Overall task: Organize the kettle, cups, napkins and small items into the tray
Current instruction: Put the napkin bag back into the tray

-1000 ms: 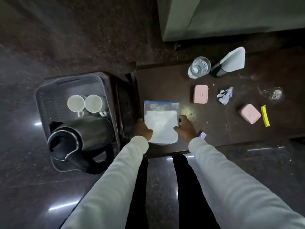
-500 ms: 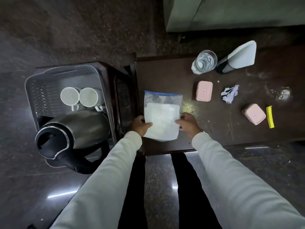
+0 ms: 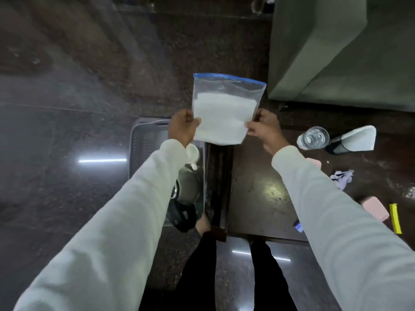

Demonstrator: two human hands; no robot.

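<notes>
A clear zip bag of white napkins with a blue seal hangs in the air above the table's left end. My left hand pinches its lower left edge and my right hand pinches its lower right edge. Below my left arm lies the grey perforated tray. A white cup and the steel kettle with its black handle show inside it, mostly hidden by my sleeve.
On the dark table are a glass of water, a white-and-black holder, crumpled paper, two pink boxes, a yellow strip and a small blue packet. A grey cabinet stands behind.
Both hands lifted the napkin bag off the table and raised it up and leftward. The view tilted, so the tray now sits under my left arm.
</notes>
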